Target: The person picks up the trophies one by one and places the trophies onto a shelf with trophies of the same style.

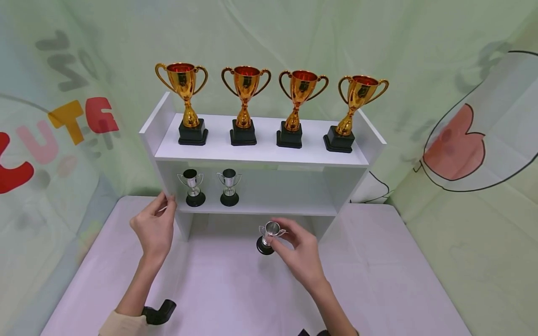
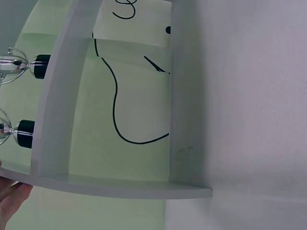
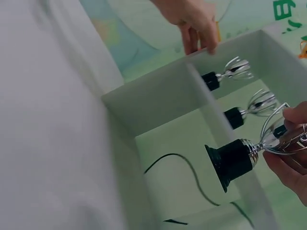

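A small silver trophy (image 1: 265,245) with a black base is pinched by its cup between the thumb and fingers of my right hand (image 1: 300,254), in front of the shelf unit's lower part. The right wrist view shows the same trophy (image 3: 235,160) closer, its base off any surface. My left hand (image 1: 156,228) grips the left side panel's front edge at middle-shelf height; the left wrist view catches only a bit of that hand (image 2: 14,201). Two matching silver trophies (image 1: 194,198) (image 1: 229,198) stand upright on the left of the white middle shelf (image 1: 286,191).
Several large gold trophies (image 1: 244,123) on black bases stand in a row on the top shelf (image 1: 260,156). The white shelf unit stands on a pale-covered table (image 1: 227,289). Behind it hangs a light green curtain (image 1: 294,32), with printed letters at the left.
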